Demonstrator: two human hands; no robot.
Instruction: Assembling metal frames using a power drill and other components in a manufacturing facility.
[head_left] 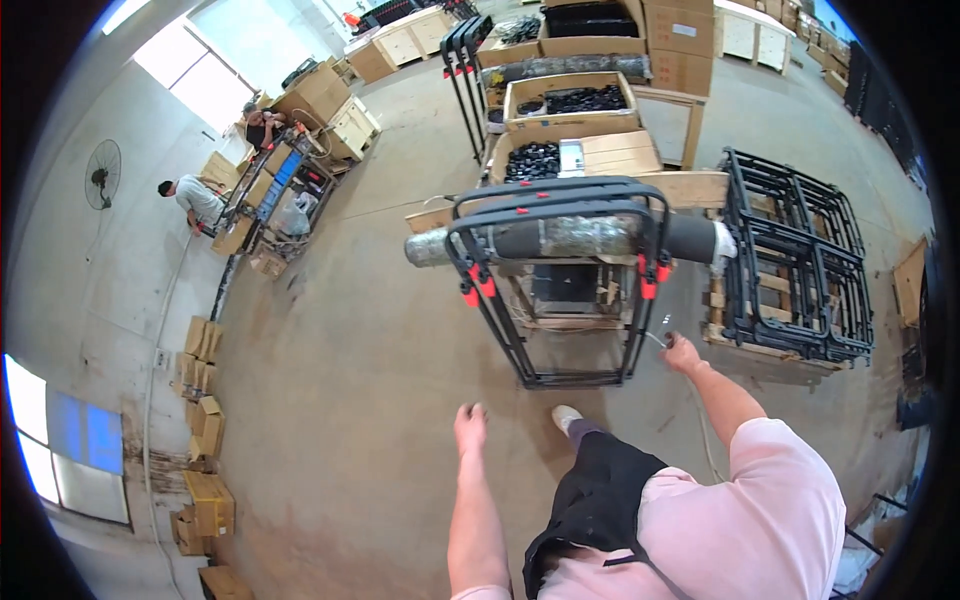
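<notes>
Across the middle of the frame spreads a bare grey concrete floor (350, 400), stained and scuffed, in a large workshop. At centre stands a black metal frame (560, 280) with red clips on its uprights; a long roll wrapped in clear film and black foam (570, 238) lies across its top bars, above a wooden pallet. The right hand (683, 354), at centre right, reaches toward the frame's lower right corner and appears to pinch a thin pale cord (655, 340); its grip is partly closed, though whether it truly has hold of the cord I cannot tell. The left hand (469, 425), at lower centre, hangs loose and holds nothing, fingers lightly curled, well apart from the frame. One light shoe (566, 417) shows between the hands.

At right, a stack of black metal frames (795, 260) rests on a pallet. Toward the top, cardboard boxes (570, 105) hold black parts, with wooden crates behind. At upper left, two people work at a cluttered surface (265, 195); a wall fan (102, 172) hangs on the pale wall. Flattened and stacked cartons (205, 440) line the wall at lower left, beside a bright window (60, 440).
</notes>
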